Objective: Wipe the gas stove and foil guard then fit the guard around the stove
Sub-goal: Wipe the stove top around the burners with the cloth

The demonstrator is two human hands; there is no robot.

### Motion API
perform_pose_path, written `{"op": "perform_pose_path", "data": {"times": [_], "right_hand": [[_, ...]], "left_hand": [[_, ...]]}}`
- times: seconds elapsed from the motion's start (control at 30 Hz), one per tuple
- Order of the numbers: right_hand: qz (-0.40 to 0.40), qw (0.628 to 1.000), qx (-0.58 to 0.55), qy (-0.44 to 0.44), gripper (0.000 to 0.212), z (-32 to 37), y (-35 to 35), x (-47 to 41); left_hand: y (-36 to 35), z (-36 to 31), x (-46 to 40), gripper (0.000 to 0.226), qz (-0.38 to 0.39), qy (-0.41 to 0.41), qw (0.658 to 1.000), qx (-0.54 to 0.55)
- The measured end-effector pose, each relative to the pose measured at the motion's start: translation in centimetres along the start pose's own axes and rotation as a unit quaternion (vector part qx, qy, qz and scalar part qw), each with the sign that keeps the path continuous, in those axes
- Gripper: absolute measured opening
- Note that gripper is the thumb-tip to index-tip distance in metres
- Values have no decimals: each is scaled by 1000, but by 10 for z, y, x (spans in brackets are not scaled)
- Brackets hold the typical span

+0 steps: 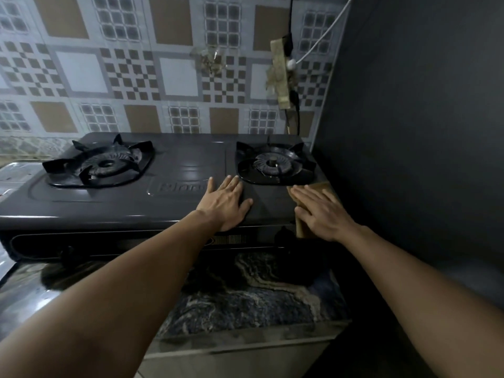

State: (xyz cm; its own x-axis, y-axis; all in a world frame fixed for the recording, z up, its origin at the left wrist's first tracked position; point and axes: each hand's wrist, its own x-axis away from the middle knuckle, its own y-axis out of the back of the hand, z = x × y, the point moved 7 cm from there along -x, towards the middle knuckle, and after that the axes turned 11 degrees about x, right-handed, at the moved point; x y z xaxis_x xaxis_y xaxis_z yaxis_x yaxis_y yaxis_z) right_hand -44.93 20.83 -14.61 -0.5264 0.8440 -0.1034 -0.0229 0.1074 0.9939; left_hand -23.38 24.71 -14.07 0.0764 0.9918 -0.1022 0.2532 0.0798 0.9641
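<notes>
On the marbled counter (245, 301) in the head view, I see the gas stove (163, 192) against the tiled wall (122, 77). My left hand (227, 204) lies flat and open on its top, holding nothing. My right hand (321, 211), fingers spread, presses a tan cloth (324, 188) at the stove's right front corner.

1. The brand lettering (178, 187) embossed on the gas stove (136, 203) is partly covered by the left hand (226, 204), and the letters that show are too dim to read.
2. The tan cloth (321, 188) lies mostly hidden under the right hand (321, 214); only its far corner and a strip below the palm show.
3. The stove's front knobs sit in deep shadow; their shape cannot be told.
4. The foil-like surface (13, 173) left of the stove is cut off by the picture's edge.
5. The black cable (291, 17) and white cable (335, 20) run out past the top edge.
6. Both forearms leave the frame at the bottom.
</notes>
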Motion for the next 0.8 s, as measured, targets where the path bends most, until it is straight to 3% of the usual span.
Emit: {"op": "perform_pose_path", "data": {"times": [0.1, 0.27, 0.37, 0.47, 0.57, 0.67, 0.8], "right_hand": [[-45, 989, -81, -113, 49, -25, 0, 8], [-80, 934, -250, -244, 49, -45, -7, 34], [-72, 936, -215, -270, 52, -35, 0, 47], [55, 940, -122, -313, 54, -31, 8, 59], [154, 952, -93, -246, 18, -15, 37, 51], [145, 957, -192, -163, 21, 11, 71, 33], [100, 862, -468, -167, 30, 47, 93, 19]], "left_hand": [[-7, -14, 0, 63, 32, -1, 999, -7], [-7, -21, 0, 61, 68, 33, 997, -32], [-5, -23, 2, 61, 70, 47, 996, -43], [-5, -23, 5, 61, 60, 52, 996, -30], [2, -23, 9, 60, 53, 59, 997, -6], [19, -18, 15, 58, 37, 80, 995, 37], [55, 0, 30, 41, -23, 111, 983, 148]]}}
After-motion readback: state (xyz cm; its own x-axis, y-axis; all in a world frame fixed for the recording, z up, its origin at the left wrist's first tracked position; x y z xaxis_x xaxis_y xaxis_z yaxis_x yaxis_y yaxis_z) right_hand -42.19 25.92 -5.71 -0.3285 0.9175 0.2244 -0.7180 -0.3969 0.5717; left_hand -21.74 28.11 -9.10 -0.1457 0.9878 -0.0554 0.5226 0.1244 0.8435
